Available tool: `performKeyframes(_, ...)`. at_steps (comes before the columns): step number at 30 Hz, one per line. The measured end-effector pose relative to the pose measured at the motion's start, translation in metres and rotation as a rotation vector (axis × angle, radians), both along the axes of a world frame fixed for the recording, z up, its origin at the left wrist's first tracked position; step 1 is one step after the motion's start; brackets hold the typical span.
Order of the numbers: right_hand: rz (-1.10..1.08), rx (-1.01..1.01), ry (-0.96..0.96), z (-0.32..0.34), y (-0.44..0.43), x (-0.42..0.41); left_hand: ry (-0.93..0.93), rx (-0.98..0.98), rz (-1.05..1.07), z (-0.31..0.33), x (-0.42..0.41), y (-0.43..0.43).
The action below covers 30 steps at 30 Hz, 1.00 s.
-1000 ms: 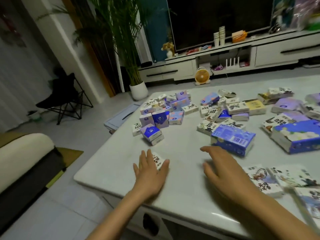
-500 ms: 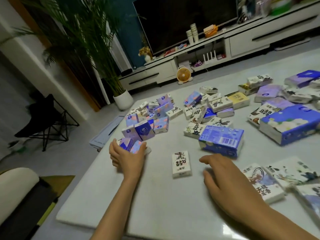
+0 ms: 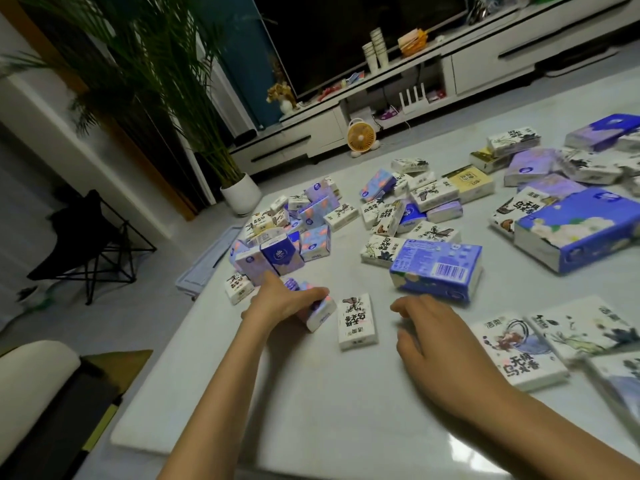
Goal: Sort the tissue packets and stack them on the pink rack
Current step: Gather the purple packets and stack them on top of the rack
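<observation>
The desk (image 3: 311, 410) was strewn with tissue packets (image 3: 356, 322). The left hand (image 3: 277, 303) clamped its fingers on a purple packet (image 3: 321, 310); the right hand (image 3: 436, 337), at three o'clock, lay slack and empty. Lifting hastily might topple the pile (image 3: 273, 259) at twelve.

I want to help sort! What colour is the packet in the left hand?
Packet: purple with pink patches, white end; head view shows it.

We find one packet (image 3: 356, 322) on the tabletop (image 3: 329, 410) between our left grip (image 3: 282, 301) and right grip (image 3: 440, 344), a small packet (image 3: 320, 312) under the left, a pack (image 3: 436, 270) behind the right.
</observation>
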State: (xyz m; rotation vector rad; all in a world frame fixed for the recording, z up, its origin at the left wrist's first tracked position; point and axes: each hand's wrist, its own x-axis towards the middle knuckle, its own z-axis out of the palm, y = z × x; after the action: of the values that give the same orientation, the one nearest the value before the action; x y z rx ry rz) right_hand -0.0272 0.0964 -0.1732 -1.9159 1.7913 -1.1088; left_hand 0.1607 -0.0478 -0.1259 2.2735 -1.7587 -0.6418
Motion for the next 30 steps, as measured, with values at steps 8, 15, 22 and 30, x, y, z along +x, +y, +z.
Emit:
performKeyframes(8, 0.023, -0.006, -0.037, 0.006, 0.008, -0.002, -0.202, 0.114, -0.302, -0.001, -0.027, 0.046)
performKeyframes(15, 0.195, 0.006, -0.248, 0.024, 0.018, -0.001, 0.363, -0.155, -0.121, 0.040, -0.020, 0.082)
performKeyframes(22, 0.327, -0.056, -0.604, 0.052, 0.042, -0.009, 0.917, 0.052, -0.224, 0.080, -0.083, 0.145)
performKeyframes(30, -0.030, -0.236, -0.278, 0.069, 0.088, -0.063, 0.966, -0.027, -0.329, 0.087, -0.156, 0.167)
